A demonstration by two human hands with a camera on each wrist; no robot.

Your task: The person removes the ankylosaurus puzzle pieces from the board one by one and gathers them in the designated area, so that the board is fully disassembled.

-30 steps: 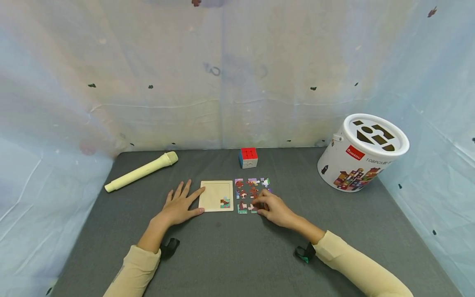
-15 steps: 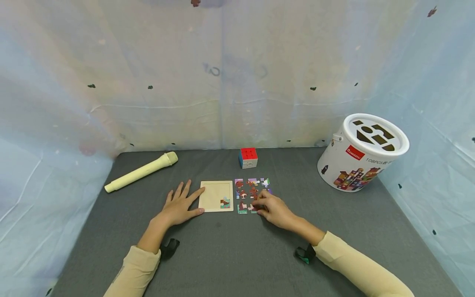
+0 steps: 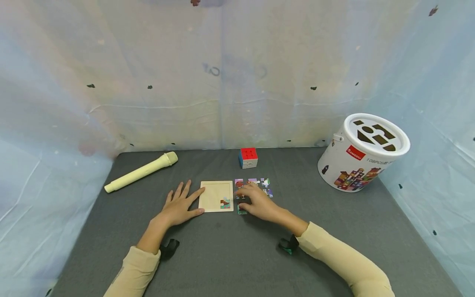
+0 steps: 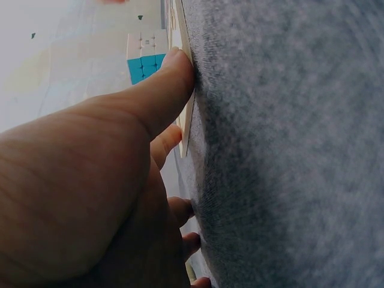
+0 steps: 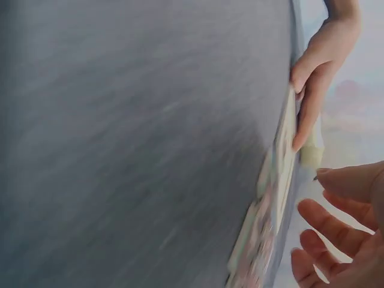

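Note:
A shallow wooden puzzle tray lies flat, with a few joined colourful pieces in its near right corner. My left hand lies spread at the tray's left side, thumb and index fingertip touching its edge. My right hand is over the loose puzzle pieces right of the tray, hiding several. In the right wrist view its thumb and index finger pinch a puzzle piece, of which only a small dark edge shows; the other fingers are loosely bent.
A red-topped puzzle cube stands behind the pieces. At the back left lies a pale yellow toy microphone. A large white bucket with shape holes in its lid stands at the right. A plastic sheet hangs behind the grey table.
My right hand has moved left from the lower middle piece toward the tray, with a piece between thumb and finger. The left hand and tray have stayed still.

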